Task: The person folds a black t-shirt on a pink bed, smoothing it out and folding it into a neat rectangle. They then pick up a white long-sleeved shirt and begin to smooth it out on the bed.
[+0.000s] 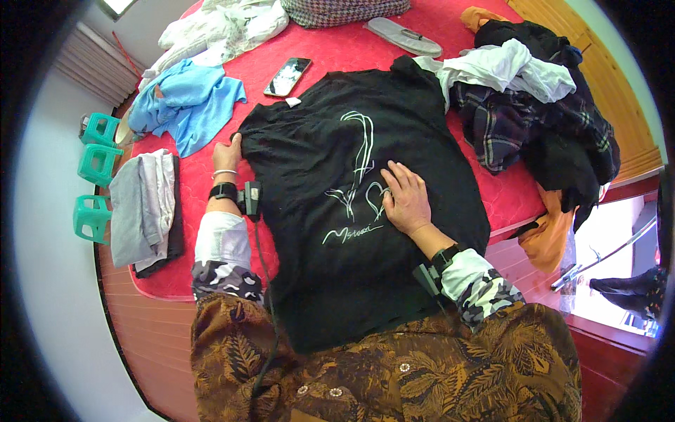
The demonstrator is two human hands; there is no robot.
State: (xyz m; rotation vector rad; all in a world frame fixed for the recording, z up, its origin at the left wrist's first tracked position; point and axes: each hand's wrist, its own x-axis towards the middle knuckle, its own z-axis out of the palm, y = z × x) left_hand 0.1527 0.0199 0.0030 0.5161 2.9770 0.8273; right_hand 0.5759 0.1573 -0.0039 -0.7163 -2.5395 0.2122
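Observation:
A black T-shirt (316, 279) with a white line print and lettering lies spread before me on a red bed cover (253, 53). Its hem hangs down toward my lap. My left hand (228, 153) grips the shirt's edge at the left sleeve, thumb on top. The fingers underneath are hidden. Flat on the print, to the right of the middle, rests my right hand (407, 198), with its fingers slightly apart. Some wrinkles run across the upper part of the shirt. A small white tag (293, 102) shows by its upper left edge.
Left are folded clothes (140, 211), a blue garment (195, 100) and green plastic stools (92, 219). A smartphone (288, 77) and a grey slipper (403, 37) lie beyond the shirt. At right is a heap of clothes (553, 121). A cable (266, 274) hangs from my left wrist device.

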